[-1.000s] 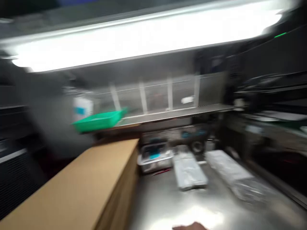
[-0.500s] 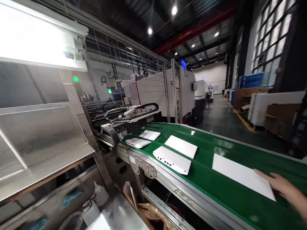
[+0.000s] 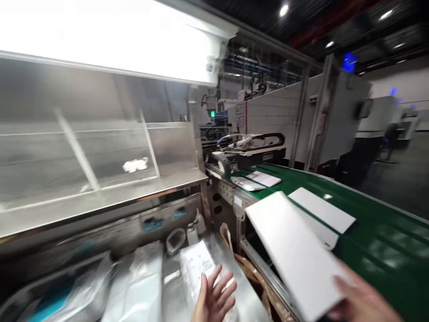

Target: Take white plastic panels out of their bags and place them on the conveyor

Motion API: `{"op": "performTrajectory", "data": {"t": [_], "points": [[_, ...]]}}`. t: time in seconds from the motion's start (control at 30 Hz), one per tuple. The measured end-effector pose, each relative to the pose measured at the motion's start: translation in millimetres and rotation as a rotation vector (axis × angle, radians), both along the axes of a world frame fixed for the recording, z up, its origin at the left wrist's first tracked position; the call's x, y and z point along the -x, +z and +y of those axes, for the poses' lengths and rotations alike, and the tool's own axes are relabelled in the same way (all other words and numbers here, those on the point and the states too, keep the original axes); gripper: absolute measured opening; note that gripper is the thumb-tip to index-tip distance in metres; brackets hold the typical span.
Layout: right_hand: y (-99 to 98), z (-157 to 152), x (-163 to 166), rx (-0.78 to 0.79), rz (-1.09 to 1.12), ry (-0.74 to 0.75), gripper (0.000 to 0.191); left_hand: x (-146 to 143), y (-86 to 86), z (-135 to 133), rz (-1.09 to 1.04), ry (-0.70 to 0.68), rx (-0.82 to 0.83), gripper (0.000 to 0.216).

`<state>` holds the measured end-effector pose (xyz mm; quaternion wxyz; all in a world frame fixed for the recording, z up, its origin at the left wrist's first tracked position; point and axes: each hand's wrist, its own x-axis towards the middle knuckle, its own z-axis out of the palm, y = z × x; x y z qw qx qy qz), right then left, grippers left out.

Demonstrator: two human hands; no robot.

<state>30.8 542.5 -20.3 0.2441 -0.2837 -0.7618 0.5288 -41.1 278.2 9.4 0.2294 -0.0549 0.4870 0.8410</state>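
My right hand [image 3: 360,293] grips a flat white plastic panel [image 3: 295,250] by its near right end, thumb on top. The panel is tilted and raised above the front rail of the green conveyor belt [image 3: 378,250]. It partly covers another white panel [image 3: 321,230] lying on the belt. My left hand [image 3: 216,295] is open, palm up and fingers spread, with nothing in it. Just beyond those fingers, a white item in clear plastic [image 3: 197,259] lies on the metal worktable [image 3: 241,286]. More white panels [image 3: 321,208] rest further along the belt.
A small bottle [image 3: 192,233], a squeeze bottle [image 3: 200,222] and a clear cup [image 3: 175,240] stand at the table's back. Left are plastic-wrapped pieces [image 3: 140,281] and a bin [image 3: 97,277]. A steel shelf [image 3: 117,197] runs above the table, and machinery [image 3: 248,150] stands at the belt's far end.
My right hand has lifted the white panel off the belt and brought it left toward the table. My view has swung left, and my open left hand has come into it.
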Motion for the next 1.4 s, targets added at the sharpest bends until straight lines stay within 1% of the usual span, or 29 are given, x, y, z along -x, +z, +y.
{"op": "performTrajectory", "data": {"t": [0.07, 0.1, 0.13, 0.17, 0.2, 0.23, 0.3, 0.33, 0.4, 0.47, 0.53, 0.63, 0.7, 0.77, 0.8, 0.83, 0.9, 0.93, 0.97, 1.03, 1.07, 1.13, 1.2, 1.23, 1.27, 1.33, 1.4], "points": [[1.6, -94, 0, 0.496, 0.013, 0.435, 0.076, -4, 14.1, -34, -0.015, 0.048, -0.256, 0.075], [2.8, -140, 0, 0.660, -0.003, 0.550, 0.083, -7, 19.7, -55, -0.019, 0.063, -0.336, 0.073], [3.7, -182, 0, 0.773, -0.012, 0.627, 0.087, -11, 23.7, -78, -0.027, 0.074, -0.387, 0.071], [4.0, -219, -2, 0.825, -0.034, 0.671, 0.090, -15, 25.7, -102, -0.046, 0.079, -0.420, 0.069], [3.5, -250, -4, 0.833, -0.058, 0.700, 0.091, -20, 25.7, -126, -0.071, 0.082, -0.443, 0.069], [2.1, -273, -7, 0.821, -0.088, 0.746, 0.094, -25, 24.1, -149, -0.092, 0.086, -0.462, 0.068], [-2.9, -302, -12, 0.783, -0.147, 0.889, 0.106, -35, 18.2, -188, -0.107, 0.115, -0.492, 0.068], [-5.7, -309, -13, 0.767, -0.175, 0.972, 0.113, -39, 14.9, -203, -0.112, 0.134, -0.499, 0.068], [-10.1, -314, -15, 0.731, -0.211, 1.116, 0.122, -45, 10.0, -223, -0.124, 0.177, -0.494, 0.066], [-11.6, -313, -14, 0.679, -0.260, 1.215, 0.121, -46, 7.8, -231, -0.125, 0.216, -0.484, 0.064], [-11.0, -310, -11, 0.618, -0.311, 1.296, 0.114, -45, 7.2, -233, -0.119, 0.239, -0.483, 0.064], [-11.1, -301, -1, 0.508, -0.342, 1.367, 0.102, -38, 6.0, -232, -0.124, 0.232, -0.509, 0.068], [-13.4, -290, 12, 0.358, -0.310, 1.390, 0.084, -33, 3.8, -230, -0.143, 0.195, -0.531, 0.069], [-15.5, -276, 29, 0.097, -0.218, 1.353, 0.062, -28, 1.0, -227, -0.158, 0.159, -0.549, 0.072], [-15.4, -270, 39, -0.079, -0.146, 1.296, 0.056, -25, -0.5, -226, -0.165, 0.145, -0.556, 0.073], [-14.2, -264, 49, -0.275, -0.066, 1.217, 0.056, -23, -1.8, -224, -0.169, 0.137, -0.562, 0.074], [-8.2, -258, 68, -0.687, 0.087, 1.052, 0.066, -20, -3.8, -219, -0.177, 0.136, -0.572, 0.074], [-3.9, -258, 75, -0.879, 0.152, 0.999, 0.073, -18, -4.4, -217, -0.184, 0.137, -0.575, 0.073], [0.7, -260, 82, -1.045, 0.207, 0.980, 0.078, -17, -4.8, -215, -0.188, 0.142, -0.578, 0.073], [8.7, -271, 91, -1.284, 0.311, 1.027, 0.082, -17, -5.5, -212, -0.195, 0.164, -0.572, 0.072], [11.4, -278, 95, -1.365, 0.368, 1.068, 0.083, -17, -5.9, -211, -0.197, 0.179, -0.564, 0.072], [13.3, -292, 102, -1.474, 0.466, 1.125, 0.082, -18, -7.0, -211, -0.192, 0.229, -0.540, 0.070], [11.5, -304, 113, -1.533, 0.507, 1.102, 0.082, -20, -8.3, -214, -0.179, 0.282, -0.515, 0.068], [9.9, -307, 120, -1.551, 0.491, 1.070, 0.085, -22, -8.8, -216, -0.171, 0.309, -0.503, 0.068], [8.0, -308, 129, -1.563, 0.447, 1.026, 0.087, -23, -9.1, -219, -0.165, 0.333, -0.492, 0.068], [4.7, -305, 150, -1.576, 0.276, 0.912, 0.086, -26, -9.0, -225, -0.164, 0.354, -0.480, 0.069], [2.7, -294, 172, -1.545, 0.008, 0.865, 0.073, -29, -8.1, -231, -0.162, 0.352, -0.476, 0.071]]}}
